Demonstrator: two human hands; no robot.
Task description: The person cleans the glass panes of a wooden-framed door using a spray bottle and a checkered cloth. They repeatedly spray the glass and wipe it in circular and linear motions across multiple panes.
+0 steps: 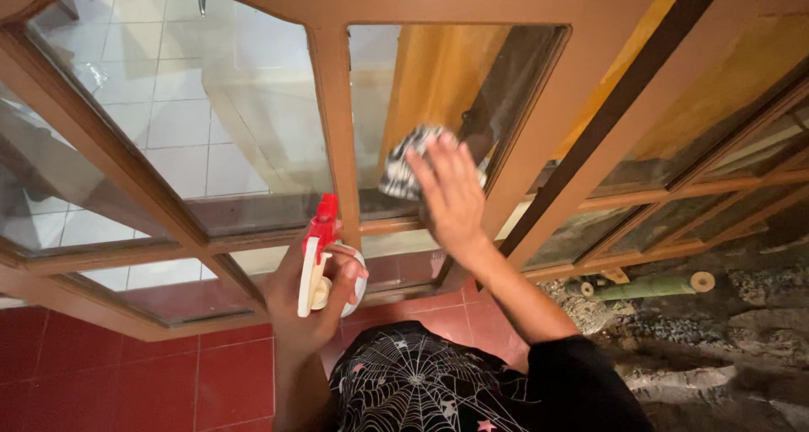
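Observation:
My right hand [451, 198] presses a black-and-white checked cloth [404, 169] flat against a glass pane [447, 95] of a brown wooden-framed window. The fingers are spread over the cloth, which shows above and left of the hand. My left hand [308, 301] is lower and to the left, gripping a white spray bottle with a red trigger nozzle [321, 230], held upright in front of the window's lower frame. The nozzle points toward the glass.
A large arched pane [185, 103] to the left reflects white tiles. Red floor tiles [126, 373] lie below. More wooden-framed panes [716, 145] run to the right. A green tube [649, 287] lies on rocky ground at lower right.

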